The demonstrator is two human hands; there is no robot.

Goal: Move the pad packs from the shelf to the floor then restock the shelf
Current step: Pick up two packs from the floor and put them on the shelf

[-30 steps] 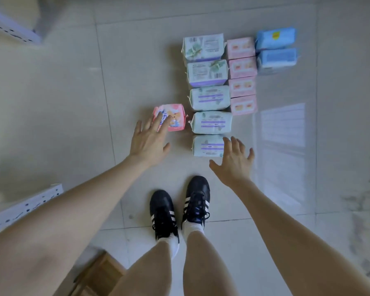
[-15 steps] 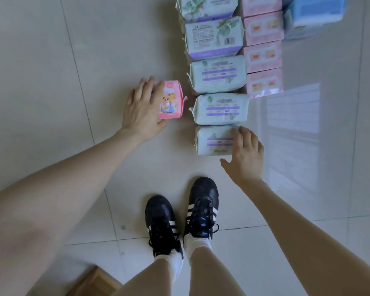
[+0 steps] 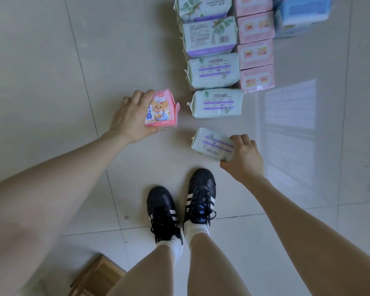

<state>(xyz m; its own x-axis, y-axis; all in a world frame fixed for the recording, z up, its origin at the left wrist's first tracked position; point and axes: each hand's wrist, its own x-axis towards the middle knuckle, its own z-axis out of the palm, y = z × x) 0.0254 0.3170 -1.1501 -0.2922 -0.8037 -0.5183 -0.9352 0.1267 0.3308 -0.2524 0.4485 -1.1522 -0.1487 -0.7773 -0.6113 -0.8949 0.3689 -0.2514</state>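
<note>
I see bare floor (image 3: 51, 82) lying open left of my left grip (image 3: 129, 119) and right of my right grip (image 3: 247, 159). A clear strip runs between the cartoon pack (image 3: 160, 110) and tilted green pack (image 3: 212, 144) they hold. Ahead, rows of green packs (image 3: 217, 103), pink packs (image 3: 256, 54) touching them, and blue packs (image 3: 301, 16) block the way. My shoes (image 3: 179, 210) stand close behind; a wooden stool (image 3: 96, 276) sits lower left.

Packs are lying on the floor (image 3: 51, 60) in three adjoining groups: left column (image 3: 214, 71), middle column (image 3: 255, 54), right-hand packs (image 3: 301, 16). The lone pack (image 3: 160, 110) is being held in the left hand (image 3: 130, 118), left of the columns. The nearest pack (image 3: 212, 144) is tilting in the right hand (image 3: 246, 159), just ahead of the shoes (image 3: 179, 208).
</note>
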